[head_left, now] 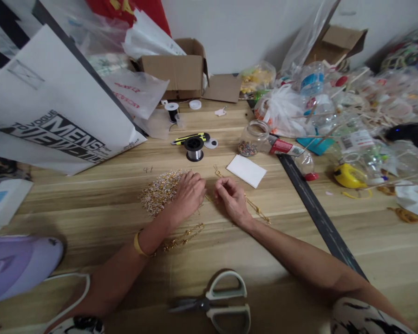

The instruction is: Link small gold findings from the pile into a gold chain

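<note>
My left hand (190,192) rests at the right edge of a heap of small gold and silver metal pieces (160,192), fingers bent and drawn together. Whatever its fingertips hold is hidden. Close by on the right, my right hand (231,197) is closed in a pinch, thumb against finger; I cannot make out what is in it. A gold chain (257,211) shows on both sides of this hand, partly covered by it. Nearer to me, below the left hand, lies another gold chain (183,239). Scissors with pale handles (226,301) lie on the table in front of me.
Beyond my hands are a wire spool (194,149), a yellow-black cutter (186,138), a folded white paper (246,170) and a jar of beads (252,139). A white bag (55,116) stands left, near a purple object (21,266). Plastic bottles (320,111) clutter the right.
</note>
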`<state>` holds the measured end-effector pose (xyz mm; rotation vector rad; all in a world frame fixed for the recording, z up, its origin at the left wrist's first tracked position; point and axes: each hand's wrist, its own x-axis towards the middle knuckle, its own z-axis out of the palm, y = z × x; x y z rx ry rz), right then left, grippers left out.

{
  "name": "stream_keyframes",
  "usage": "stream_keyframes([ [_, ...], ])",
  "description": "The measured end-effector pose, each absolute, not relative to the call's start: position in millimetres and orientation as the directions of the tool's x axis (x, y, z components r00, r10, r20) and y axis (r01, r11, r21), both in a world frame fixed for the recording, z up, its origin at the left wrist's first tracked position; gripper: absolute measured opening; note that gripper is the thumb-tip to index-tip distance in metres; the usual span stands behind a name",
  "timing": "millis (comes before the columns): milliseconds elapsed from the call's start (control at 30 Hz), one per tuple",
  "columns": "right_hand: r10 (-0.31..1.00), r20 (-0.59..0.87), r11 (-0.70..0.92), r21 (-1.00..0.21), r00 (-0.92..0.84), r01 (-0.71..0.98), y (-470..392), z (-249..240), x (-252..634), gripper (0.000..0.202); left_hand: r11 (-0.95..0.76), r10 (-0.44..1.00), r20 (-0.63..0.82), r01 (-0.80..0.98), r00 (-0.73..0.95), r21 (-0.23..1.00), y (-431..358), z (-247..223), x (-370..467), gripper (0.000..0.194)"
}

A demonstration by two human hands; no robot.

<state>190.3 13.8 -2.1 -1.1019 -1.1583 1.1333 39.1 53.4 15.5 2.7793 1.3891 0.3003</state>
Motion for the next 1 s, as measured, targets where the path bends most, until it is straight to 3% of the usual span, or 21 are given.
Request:
stream_keyframes([
  [300, 0.996, 0.090, 0.092, -0.991, 0.024, -0.097, 12.3, -0.3, 190.2, 0.027, -0.664, 0.745, 0.130, 0.745, 0.654, 0.055, 52.9, 12.7, 39.6, 0.017],
  [533, 0.994, 0.106, 0.108, -0.989, 0.028, -0.099, 12.6, -1.4, 191.5, 0.023, -0.547, 0.837, 0.153, 0.789, 0.526, 0.278, 62.4, 24.1, 31.2, 0.010],
  [700, 0.995, 0.095, 0.098, -0.990, 0.026, -0.102, 13.1, -1.4, 191.8, 0.023, -0.463, 0.886, 0.173, 0.808, 0.430, 0.364, 69.2, 25.0, 23.2, 0.008],
  [900, 0.996, 0.085, 0.088, -0.992, 0.036, -0.089, 13.1, -0.7, 191.9, 0.023, -0.560, 0.827, 0.173, 0.749, 0.536, 0.354, 66.7, 24.1, 25.0, 0.008],
  [1000, 0.995, 0.093, 0.095, -0.991, 0.023, -0.097, 12.9, -0.7, 191.7, 0.022, -0.629, 0.774, 0.153, 0.721, 0.614, 0.292, 63.8, 24.0, 27.9, 0.010],
])
